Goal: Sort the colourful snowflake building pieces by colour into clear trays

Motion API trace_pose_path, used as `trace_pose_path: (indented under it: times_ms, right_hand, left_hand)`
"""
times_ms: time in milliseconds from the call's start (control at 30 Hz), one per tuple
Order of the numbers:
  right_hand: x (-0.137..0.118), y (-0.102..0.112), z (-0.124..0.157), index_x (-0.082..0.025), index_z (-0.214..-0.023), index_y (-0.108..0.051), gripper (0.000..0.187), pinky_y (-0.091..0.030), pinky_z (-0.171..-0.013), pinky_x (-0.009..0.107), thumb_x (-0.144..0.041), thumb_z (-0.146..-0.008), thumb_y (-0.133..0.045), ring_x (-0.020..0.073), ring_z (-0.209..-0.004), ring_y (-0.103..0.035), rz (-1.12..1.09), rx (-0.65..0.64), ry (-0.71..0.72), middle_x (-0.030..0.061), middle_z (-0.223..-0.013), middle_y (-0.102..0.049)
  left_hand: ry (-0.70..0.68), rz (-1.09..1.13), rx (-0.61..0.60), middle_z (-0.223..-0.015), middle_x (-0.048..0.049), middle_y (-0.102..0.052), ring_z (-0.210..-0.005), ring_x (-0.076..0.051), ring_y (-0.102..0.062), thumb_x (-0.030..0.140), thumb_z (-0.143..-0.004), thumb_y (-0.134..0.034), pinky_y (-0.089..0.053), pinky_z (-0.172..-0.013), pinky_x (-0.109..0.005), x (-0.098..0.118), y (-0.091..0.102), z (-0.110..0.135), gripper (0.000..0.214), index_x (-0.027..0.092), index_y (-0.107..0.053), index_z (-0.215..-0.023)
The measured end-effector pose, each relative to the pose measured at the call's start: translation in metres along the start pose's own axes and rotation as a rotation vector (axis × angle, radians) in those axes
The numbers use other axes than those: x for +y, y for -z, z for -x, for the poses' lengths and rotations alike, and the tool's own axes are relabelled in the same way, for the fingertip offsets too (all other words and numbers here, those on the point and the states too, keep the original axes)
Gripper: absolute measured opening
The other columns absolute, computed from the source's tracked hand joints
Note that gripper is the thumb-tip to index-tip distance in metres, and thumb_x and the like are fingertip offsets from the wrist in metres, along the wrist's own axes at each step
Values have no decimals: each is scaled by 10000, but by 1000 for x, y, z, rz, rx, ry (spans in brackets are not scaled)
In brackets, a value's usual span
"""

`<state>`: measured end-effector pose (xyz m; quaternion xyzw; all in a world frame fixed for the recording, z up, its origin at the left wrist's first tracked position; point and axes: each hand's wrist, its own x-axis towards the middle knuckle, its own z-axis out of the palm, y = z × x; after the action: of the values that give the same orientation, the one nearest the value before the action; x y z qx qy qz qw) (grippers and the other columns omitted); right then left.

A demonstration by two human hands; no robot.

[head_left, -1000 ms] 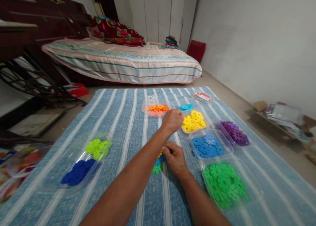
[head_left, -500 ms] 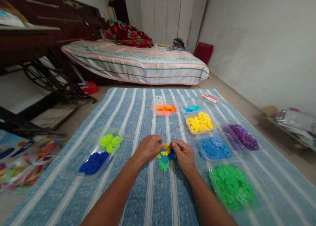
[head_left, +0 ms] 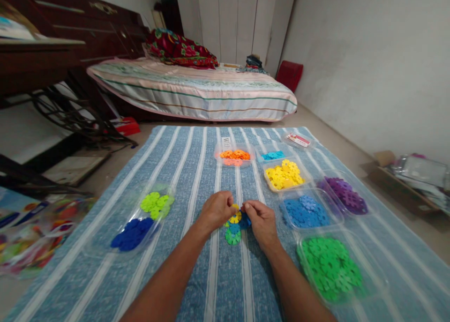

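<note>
Between my hands is a small cluster of joined plastic snowflake discs, slotted and flower-shaped. A yellow disc (head_left: 235,216) is at its top, a green disc (head_left: 232,236) at the bottom, and a dark blue disc (head_left: 245,221) on the right, with some yellow-green at the left. My left hand (head_left: 216,212) is closed with its fingertips at the yellow disc's upper left. My right hand (head_left: 262,222) pinches at the cluster's upper right, by the dark blue disc. Its fingers hide part of that edge, and the exact grip points are covered.
Right of my hands, clear tubs hold blue (head_left: 305,212), green (head_left: 330,268), purple (head_left: 344,194) and yellow discs (head_left: 284,174). Orange discs (head_left: 235,155) and light blue discs (head_left: 273,155) lie farther back. A left tray holds lime discs (head_left: 157,205) and navy discs (head_left: 132,234). A striped cloth (head_left: 190,284) lies underneath.
My left hand has shifted slightly to the right, over the yellow disc's upper edge. The right hand and the cluster look nearly the same.
</note>
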<state>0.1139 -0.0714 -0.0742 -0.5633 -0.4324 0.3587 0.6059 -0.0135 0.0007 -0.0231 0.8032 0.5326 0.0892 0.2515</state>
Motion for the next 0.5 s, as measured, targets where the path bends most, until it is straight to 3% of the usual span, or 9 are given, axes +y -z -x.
trace_pose_path:
  times_ms: [133, 233, 367, 433, 500]
  right_hand:
    - [1, 0, -1, -168, -775, -707, 244, -447, -638, 260, -367, -804, -569, 148, -681, -579, 0, -5, -2, 18, -716, -667]
    - [1, -1, -1, -166, -771, -705, 254, -441, -628, 259, -380, -801, -570, 146, -671, -572, -5, -6, 4, 19, -710, -661]
    - [0, 0, -1, -167, -744, -698, 251, -432, -612, 259, -382, -795, -579, 139, -649, -554, -17, -10, 12, 16, -691, -647]
    - [-1, 0, -1, -169, -741, -693, 245, -433, -620, 264, -379, -797, -580, 138, -650, -550, -28, -15, 10, 14, -688, -643]
    - [0, 0, 0, -169, -746, -690, 245, -438, -636, 269, -379, -800, -577, 138, -657, -552, -41, -19, 5, 14, -694, -643]
  left_hand:
    - [1, 186, 61, -549, 30, -551, -558, -123, -512, 254, -676, -584, -356, -537, -229, -5, 7, -9, 139, 161, -560, -575]
    - [-10, 258, 118, -511, 36, -524, -521, -110, -487, 242, -656, -607, -354, -516, -226, 4, 13, -21, 152, 151, -557, -545]
    - [-50, 447, 95, -486, 37, -523, -497, -99, -504, 210, -645, -639, -375, -501, -211, 45, 18, -42, 129, 136, -575, -562]
    - [-59, 664, 65, -547, 23, -572, -543, -104, -559, 182, -682, -609, -411, -515, -200, 70, 20, -51, 55, 127, -611, -689]
    - [-67, 809, 78, -664, -4, -633, -625, -118, -606, 169, -701, -593, -438, -530, -198, 87, 22, -57, 157, 125, -625, -848]
